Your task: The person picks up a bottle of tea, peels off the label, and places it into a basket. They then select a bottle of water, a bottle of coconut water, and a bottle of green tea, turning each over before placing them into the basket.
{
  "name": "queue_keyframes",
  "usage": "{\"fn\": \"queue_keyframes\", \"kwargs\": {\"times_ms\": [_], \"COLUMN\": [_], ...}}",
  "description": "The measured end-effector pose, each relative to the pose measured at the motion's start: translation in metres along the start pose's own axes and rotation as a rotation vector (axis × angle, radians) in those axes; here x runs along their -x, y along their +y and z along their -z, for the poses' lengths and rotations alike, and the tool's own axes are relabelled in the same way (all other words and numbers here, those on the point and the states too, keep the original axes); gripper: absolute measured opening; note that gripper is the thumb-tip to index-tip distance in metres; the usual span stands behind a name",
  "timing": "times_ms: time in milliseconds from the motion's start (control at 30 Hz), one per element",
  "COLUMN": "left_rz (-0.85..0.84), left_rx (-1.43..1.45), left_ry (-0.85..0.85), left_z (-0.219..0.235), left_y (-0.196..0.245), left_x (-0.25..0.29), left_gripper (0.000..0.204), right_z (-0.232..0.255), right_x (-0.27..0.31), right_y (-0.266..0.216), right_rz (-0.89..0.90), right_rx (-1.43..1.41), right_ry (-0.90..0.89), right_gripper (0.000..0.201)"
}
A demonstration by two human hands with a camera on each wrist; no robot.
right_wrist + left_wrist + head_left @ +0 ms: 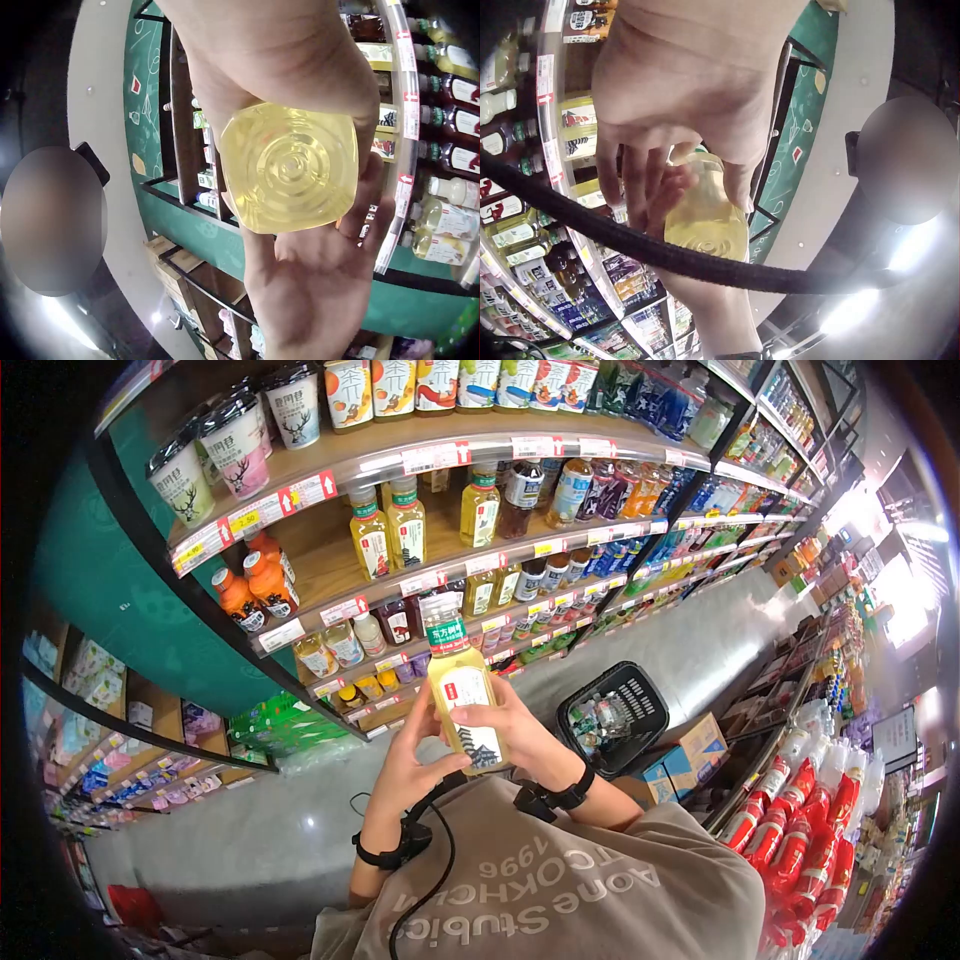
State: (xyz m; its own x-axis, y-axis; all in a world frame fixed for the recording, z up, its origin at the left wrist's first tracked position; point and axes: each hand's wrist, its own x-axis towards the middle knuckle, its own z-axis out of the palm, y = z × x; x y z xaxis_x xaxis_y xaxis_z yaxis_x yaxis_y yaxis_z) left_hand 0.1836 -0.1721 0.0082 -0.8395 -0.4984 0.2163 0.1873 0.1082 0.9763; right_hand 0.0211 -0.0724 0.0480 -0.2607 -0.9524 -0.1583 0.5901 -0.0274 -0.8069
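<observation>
A clear bottle of pale yellow tea (468, 705), with a green-and-red neck band and a white label, is held in front of the chest, cap end toward the shelves. My right hand (522, 732) grips it from the right, thumb laid across the label. From the other side my left hand (408, 760) holds it, thumb near the base and fingers reaching behind. In the right wrist view the ringed bottom of the bottle (291, 166) faces the camera, between both hands. The left wrist view shows the left fingers (634, 180) partly hiding it.
Shelves of drinks curve ahead, with similar yellow tea bottles (408, 525) on a middle level. A black shopping basket (640, 695) with bottles inside stands on the floor to the right, beside a cardboard box (700, 750). Red packages (800, 840) are stacked at the far right.
</observation>
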Motion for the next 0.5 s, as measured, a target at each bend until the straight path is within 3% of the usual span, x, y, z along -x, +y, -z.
{"fn": "queue_keyframes", "kwargs": {"times_ms": [500], "left_rz": [0.010], "left_rx": [-0.165], "left_ry": [-0.172], "left_z": [0.003], "left_y": [-0.007], "left_x": [-0.007], "left_gripper": [0.105], "right_z": [0.020], "right_x": [0.009], "right_y": [-0.008], "right_rz": [0.011], "right_rx": [0.021], "right_ry": [0.008], "right_gripper": [0.058]}}
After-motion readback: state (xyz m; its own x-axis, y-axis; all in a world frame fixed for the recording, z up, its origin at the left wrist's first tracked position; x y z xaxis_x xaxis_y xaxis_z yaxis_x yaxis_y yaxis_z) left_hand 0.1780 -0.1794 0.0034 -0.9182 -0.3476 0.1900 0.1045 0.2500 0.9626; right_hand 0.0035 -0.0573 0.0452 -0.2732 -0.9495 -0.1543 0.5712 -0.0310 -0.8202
